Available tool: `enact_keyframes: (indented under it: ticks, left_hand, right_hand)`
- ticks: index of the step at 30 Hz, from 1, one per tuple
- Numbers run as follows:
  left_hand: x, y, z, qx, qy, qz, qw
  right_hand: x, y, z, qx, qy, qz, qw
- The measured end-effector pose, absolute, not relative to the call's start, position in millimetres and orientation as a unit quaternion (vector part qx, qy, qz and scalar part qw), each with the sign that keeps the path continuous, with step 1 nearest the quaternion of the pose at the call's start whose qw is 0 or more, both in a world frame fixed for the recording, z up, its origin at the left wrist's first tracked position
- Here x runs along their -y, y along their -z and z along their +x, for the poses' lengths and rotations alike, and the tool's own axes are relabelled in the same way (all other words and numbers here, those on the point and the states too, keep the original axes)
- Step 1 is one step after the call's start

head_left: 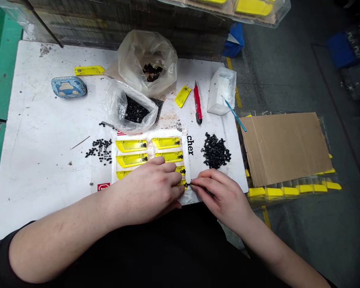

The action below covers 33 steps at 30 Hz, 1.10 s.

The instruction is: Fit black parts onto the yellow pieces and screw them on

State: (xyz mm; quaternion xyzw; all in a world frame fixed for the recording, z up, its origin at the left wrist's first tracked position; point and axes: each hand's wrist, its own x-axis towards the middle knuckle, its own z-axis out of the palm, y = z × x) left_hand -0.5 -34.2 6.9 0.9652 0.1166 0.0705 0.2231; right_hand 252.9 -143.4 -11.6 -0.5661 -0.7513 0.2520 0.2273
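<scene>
Several yellow plastic pieces [131, 145] lie in two columns on a white printed sheet [150, 150]; those in the right column carry small black parts at their right ends. My left hand [156, 188] is curled over the nearest pieces, its fingers closed on a yellow piece at the sheet's lower right, mostly hidden. Between thumb and fingertips my right hand [219, 194] pinches a small black part [189, 184], held at that piece's right end. A heap of black clips [216, 151] lies just beyond my right hand.
Small black round bits [100, 151] are scattered left of the sheet. Behind stand a bag of black parts [135, 110], a larger plastic bag [147, 60], a red knife [197, 104] and a white container [222, 90]. Cardboard [288, 148] covers a tray at right.
</scene>
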Motion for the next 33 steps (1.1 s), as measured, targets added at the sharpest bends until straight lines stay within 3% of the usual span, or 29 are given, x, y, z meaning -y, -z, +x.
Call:
enact_keyframes:
  ticks: [23,33]
  left_hand:
    - [35,-6,-1,-0.128,-0.047,0.966,0.22]
    - [35,-7,0,-0.129,-0.026,0.969,0.21]
  right_hand:
    - [137,14,255,0.837,-0.154,-0.492,0.181]
    - [147,16,243,0.793,-0.198,-0.517,0.253]
